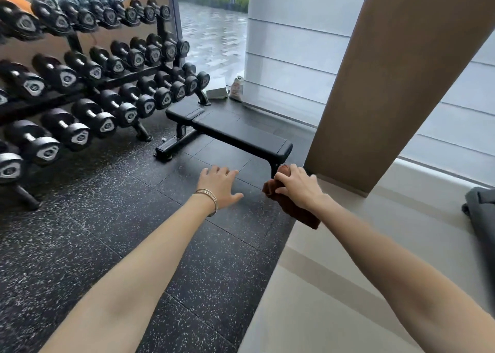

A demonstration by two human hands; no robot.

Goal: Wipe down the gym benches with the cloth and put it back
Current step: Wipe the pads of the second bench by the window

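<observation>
- L hand (218,185) open, fingers straight & spread, palm down, held out over the speckled black floor (120,232); holds nothing. Thin bangles (210,200) on its wrist.
- R hand (297,189) clamped on a brown cloth (302,214), fingers curled round the bunched top; rest of the cloth hangs below the wrist.
- Cloth sits at the front edge of a pale ledge (361,259), right by the near end of the bench (235,131); can't tell if it touches the bench leg.
- Bench: black, flat, padded, on the floor ahead of both hands, running away toward the window.
- Dumbbell rack (80,84) w/ three tiers of black dumbbells, left of the bench.
- Brown pillar (401,71) rises from the ledge, just right of the bench's near end.
- Grey fabric item (482,218) on the ledge at far right, partly out of shot.
- Small white box (217,92) & a packet (236,88) on the floor beyond the bench's far end, by the glass.
</observation>
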